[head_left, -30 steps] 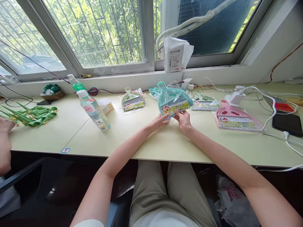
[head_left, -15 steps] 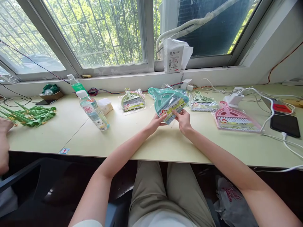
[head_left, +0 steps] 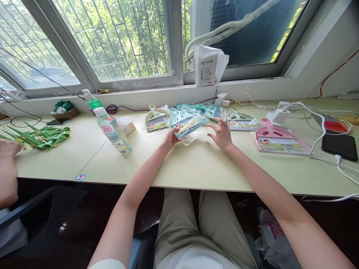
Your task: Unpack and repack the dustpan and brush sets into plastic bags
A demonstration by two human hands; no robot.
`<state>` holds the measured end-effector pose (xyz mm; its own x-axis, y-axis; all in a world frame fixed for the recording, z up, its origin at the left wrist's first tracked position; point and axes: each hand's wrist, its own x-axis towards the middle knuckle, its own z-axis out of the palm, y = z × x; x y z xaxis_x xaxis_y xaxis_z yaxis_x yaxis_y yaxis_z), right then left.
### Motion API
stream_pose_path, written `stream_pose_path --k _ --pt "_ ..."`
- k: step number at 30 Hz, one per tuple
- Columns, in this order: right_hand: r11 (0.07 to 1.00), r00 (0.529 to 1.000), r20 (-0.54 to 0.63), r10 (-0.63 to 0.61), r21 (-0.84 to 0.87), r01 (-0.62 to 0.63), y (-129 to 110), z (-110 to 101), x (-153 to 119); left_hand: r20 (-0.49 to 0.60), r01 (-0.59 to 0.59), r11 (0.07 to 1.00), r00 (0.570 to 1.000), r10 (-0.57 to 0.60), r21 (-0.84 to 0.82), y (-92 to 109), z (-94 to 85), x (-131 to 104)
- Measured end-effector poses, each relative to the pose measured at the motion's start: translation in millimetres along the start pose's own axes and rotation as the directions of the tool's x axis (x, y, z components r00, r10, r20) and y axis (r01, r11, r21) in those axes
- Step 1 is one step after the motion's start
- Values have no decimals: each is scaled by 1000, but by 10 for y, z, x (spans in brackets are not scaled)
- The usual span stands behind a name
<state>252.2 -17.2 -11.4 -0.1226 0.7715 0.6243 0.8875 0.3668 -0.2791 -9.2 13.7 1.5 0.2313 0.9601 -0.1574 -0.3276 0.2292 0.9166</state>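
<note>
My left hand (head_left: 171,137) grips the lower left edge of a teal dustpan and brush set (head_left: 187,123) in clear wrapping, tilted over the table. Fingers spread, my right hand (head_left: 220,132) is just right of that set and holds nothing. Behind the held set lies another teal set (head_left: 210,110), partly covered. A green dustpan set (head_left: 157,118) lies to the left and a second green set (head_left: 241,120) to the right. Farther right is a pink dustpan set (head_left: 280,139), also wrapped.
A bottle (head_left: 112,129) stands left, beside a tissue box (head_left: 126,126). Green plant stems (head_left: 42,136) lie near another person's hand (head_left: 8,149) at far left. White cables, a charger (head_left: 278,115) and a phone (head_left: 339,145) lie at right.
The teal set in my left hand has moved left and tipped lower. My right hand has come off it and opened. A teal set behind now shows more.
</note>
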Motion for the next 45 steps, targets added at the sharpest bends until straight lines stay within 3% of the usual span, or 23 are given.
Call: stream_pose_path --k 4,8,14,21,25,29,33,35,39,41,45 --pt "987 988 -28 -154 -45 153 20 25 -6 -1 50 999 999 -50 7 -2 -1 -17" --pt "987 985 -71 -156 34 159 23 19 16 31 126 992 992 -126 -17 40 17 -35" --pt "958 976 -41 -213 188 217 -82 39 -9 -121 237 971 965 -234 18 103 -67 16" --pt "935 964 -49 -263 233 267 -145 25 -25 -126 240 962 966 -224 133 67 -102 36" --pt "955 982 38 -183 245 168 -103 64 -15 16 175 967 983 -181 186 93 -83 -28" --pt "975 997 59 -41 221 27 -99 95 5 137 163 956 970 -200 243 111 -59 -76" --pt "954 992 98 84 281 -109 -124 133 0 139 152 946 970 -198 286 58 -27 -62" --pt "949 990 72 124 284 -140 -136 156 -9 113 143 940 976 -186 309 19 3 -58" --pt "937 977 -94 193 312 -156 -124 184 -11 124 88 946 983 -132 311 -31 80 -91" --pt "893 969 -85 231 414 -176 -90 200 -8 153 31 951 985 -82 307 -37 106 -109" --pt "664 929 156 337 660 -351 -3 273 -17 176 -38 934 984 -27 355 -23 114 -126"
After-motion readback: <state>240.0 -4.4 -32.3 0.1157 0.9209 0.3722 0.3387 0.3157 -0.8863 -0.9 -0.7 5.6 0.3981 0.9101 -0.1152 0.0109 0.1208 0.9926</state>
